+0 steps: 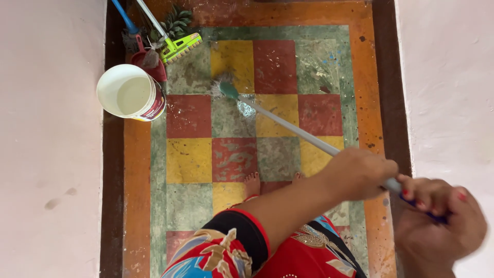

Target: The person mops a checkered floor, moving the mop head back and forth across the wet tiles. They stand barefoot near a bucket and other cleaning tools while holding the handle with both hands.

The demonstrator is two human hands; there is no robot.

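I hold a mop with both hands over a chequered floor of red, yellow and green tiles. My left hand grips the grey mop handle partway up. At the lower right, my right hand, with red nails, is closed around the handle's upper end and is blurred. The teal mop head with grey strands rests on the tiles near the far end, on a wet patch. My bare toes show below the handle, above my red patterned clothing.
A white bucket of water stands at the far left. Behind it lean a green scrub brush, a blue-handled broom and a red dustpan. Pale pink walls close in the narrow floor on both sides.
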